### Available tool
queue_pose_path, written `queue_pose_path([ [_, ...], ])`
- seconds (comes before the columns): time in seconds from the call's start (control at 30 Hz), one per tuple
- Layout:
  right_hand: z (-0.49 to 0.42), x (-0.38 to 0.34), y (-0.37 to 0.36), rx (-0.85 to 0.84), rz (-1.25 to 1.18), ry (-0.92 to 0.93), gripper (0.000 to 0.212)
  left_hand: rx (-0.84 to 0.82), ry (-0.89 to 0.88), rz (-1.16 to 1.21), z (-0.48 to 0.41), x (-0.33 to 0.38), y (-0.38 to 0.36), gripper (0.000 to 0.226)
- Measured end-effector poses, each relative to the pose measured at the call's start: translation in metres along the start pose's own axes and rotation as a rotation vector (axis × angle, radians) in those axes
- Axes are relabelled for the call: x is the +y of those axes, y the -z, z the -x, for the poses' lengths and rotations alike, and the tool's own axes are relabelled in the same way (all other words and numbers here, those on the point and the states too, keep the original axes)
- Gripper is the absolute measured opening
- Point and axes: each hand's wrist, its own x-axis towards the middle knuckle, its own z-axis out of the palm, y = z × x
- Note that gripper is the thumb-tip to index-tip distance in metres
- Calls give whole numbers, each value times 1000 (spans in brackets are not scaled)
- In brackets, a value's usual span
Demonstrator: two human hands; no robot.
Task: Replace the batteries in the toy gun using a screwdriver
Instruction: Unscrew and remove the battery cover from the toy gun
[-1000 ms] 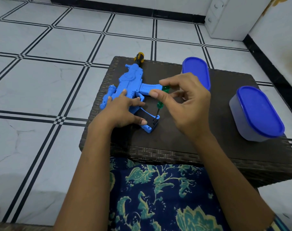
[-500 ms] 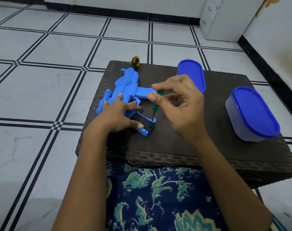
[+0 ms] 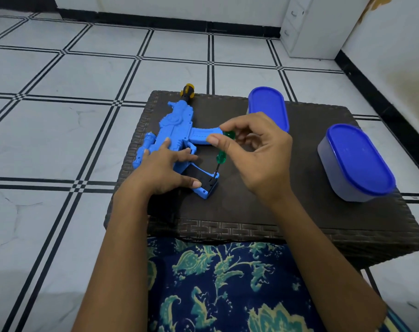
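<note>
Your left grip (image 3: 164, 174), fingers spread, pins the gun (image 3: 177, 133) near the table's (image 3: 299, 207) left edge — steadying it so your right grip (image 3: 256, 161), pinching the screwdriver (image 3: 220, 160) near upright, bears on the cover (image 3: 201, 174).

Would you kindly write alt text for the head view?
A person's right hand pinches a green screwdriver, its tip on the black panel of a blue toy gun that the left hand steadies on a dark wicker table. Two blue-lidded containers stand at its right.
</note>
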Motion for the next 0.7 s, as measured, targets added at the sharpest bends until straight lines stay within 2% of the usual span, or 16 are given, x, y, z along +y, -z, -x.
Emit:
queue_pose_path([
  [0.13,1,-1,3,-46,-132,-96,30,-7,-6,14,-4,-5,-1,70],
  [0.3,3,-3,1,-114,-131,-92,15,-7,-2,13,-2,-2,-1,70],
  [0.47,0,-2,1,-34,-27,-9,9,3,-7,9,-2,-2,0,70],
  [0.6,-1,0,4,-42,-112,-98,26,-4,-15,15,-7,-8,-2,71],
  [0.7,1,-2,4,-73,-126,-124,20,-11,-17,20,-6,-8,-2,71],
])
